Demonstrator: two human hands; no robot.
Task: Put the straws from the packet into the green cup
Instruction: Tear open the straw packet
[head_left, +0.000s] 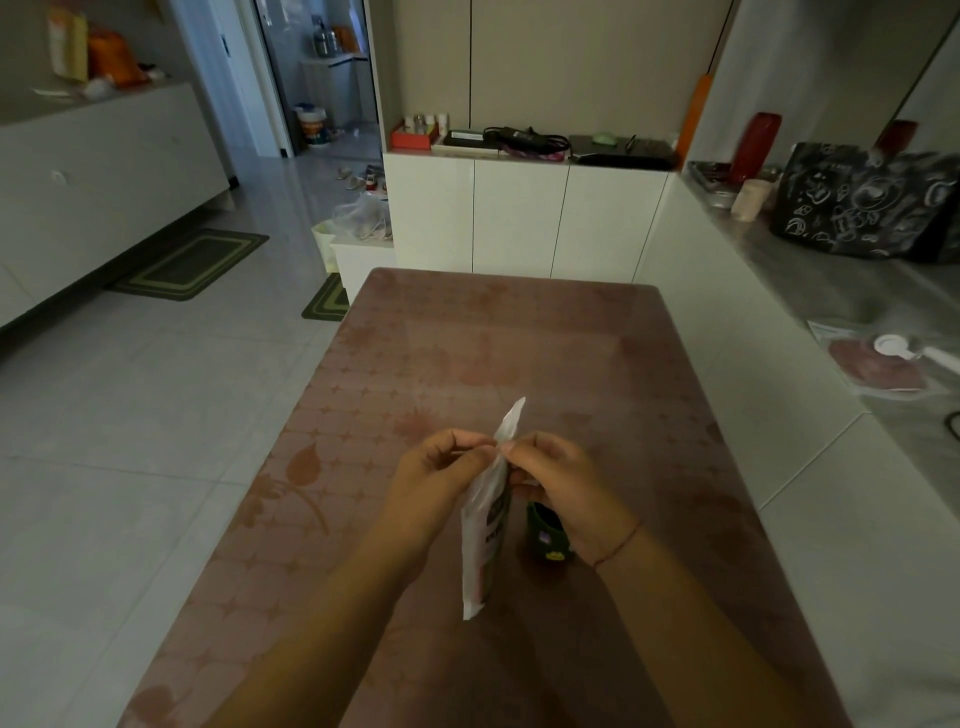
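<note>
I hold a white plastic straw packet (484, 525) upright above the table, between both hands. My left hand (434, 483) pinches its upper part from the left. My right hand (558, 486) pinches the same spot from the right, fingertips almost meeting those of the left. A torn strip of the packet sticks up above my fingers. The dark green cup (545, 535) stands on the table just under my right hand and wrist, partly hidden by them. No straws show outside the packet.
The pinkish patterned table (467, 364) stretches ahead of my hands. White cabinets (519, 218) stand beyond its far edge. A grey counter (841, 291) at the right carries a black patterned bag (862, 202). Tiled floor lies to the left.
</note>
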